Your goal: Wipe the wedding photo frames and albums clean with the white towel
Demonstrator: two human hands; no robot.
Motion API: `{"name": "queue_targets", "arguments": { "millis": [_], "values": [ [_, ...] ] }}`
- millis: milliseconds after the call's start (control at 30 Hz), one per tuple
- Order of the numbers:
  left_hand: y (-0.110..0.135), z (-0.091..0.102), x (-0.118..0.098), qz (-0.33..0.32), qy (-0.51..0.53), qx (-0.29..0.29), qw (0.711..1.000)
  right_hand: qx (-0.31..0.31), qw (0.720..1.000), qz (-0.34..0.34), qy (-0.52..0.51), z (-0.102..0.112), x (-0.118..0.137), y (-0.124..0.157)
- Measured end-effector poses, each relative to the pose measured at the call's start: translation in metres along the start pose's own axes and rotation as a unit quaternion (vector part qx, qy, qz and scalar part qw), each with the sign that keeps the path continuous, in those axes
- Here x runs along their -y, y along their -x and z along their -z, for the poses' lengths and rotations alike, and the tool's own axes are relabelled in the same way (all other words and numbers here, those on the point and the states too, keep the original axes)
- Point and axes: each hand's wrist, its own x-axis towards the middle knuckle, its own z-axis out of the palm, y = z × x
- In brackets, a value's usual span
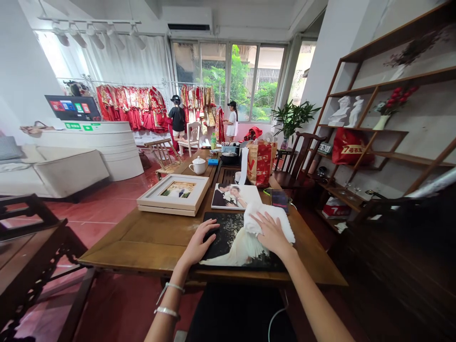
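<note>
A dark photo panel (224, 232) with a pale, flowing dress pictured on it lies flat near the table's front edge. My left hand (199, 240) rests on the panel's left edge, fingers spread and holding nothing. On the panel's right part sits a folded white towel (281, 225), which overhangs the right edge. My right hand (271, 233) presses down on the towel with its fingers stretched apart; the palm's underside is hidden. Just behind the panel lies a photo print of a couple (235, 195). A phone (280, 201) is behind the towel.
Stacked white picture frames (174, 194) lie at the left on the wooden table (131, 242). Farther back stand a white lidded cup (198, 165), a red-and-tan paper bag (261, 164) and a tea tray (228, 174). Two people are near the clothes racks; shelves (377, 85) stand at right.
</note>
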Motion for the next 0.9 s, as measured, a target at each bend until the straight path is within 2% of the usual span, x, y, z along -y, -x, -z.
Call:
{"name": "queue_targets", "arguments": {
  "millis": [67,133,233,300,400,500,600,700,800,900],
  "values": [
    [0.0,0.0,0.001,-0.002,0.003,0.0,1.0,-0.009,1.0,0.001,0.005,-0.005,0.017,-0.004],
    [0.0,-0.001,0.002,-0.002,0.008,-0.001,1.0,-0.009,1.0,0.022,0.008,-0.013,0.037,0.002],
    [0.001,-0.003,0.006,0.006,0.019,-0.014,1.0,-0.004,0.996,0.092,-0.004,-0.021,0.061,0.03],
    [0.001,-0.004,0.009,0.009,0.024,-0.022,0.999,0.014,0.99,0.141,-0.024,-0.022,0.068,0.053],
    [0.001,-0.004,0.011,0.0,0.025,-0.023,0.999,0.055,0.979,0.187,-0.056,-0.015,0.06,0.081],
    [0.0,-0.003,0.01,-0.005,0.025,-0.021,0.999,0.07,0.973,0.207,-0.077,-0.007,0.034,0.092],
    [0.0,-0.002,0.009,-0.003,0.028,-0.017,0.999,0.056,0.982,0.165,-0.074,-0.003,0.006,0.083],
    [0.0,-0.002,0.009,0.002,0.029,-0.015,0.999,0.02,0.997,0.065,-0.04,-0.003,-0.004,0.06],
    [-0.001,-0.002,0.009,0.007,0.033,-0.021,0.999,-0.006,1.0,-0.026,0.007,-0.006,0.014,0.034],
    [-0.001,-0.004,0.008,0.023,0.044,-0.032,0.998,-0.018,0.999,-0.028,0.029,-0.015,0.05,0.021]
  ]
}}
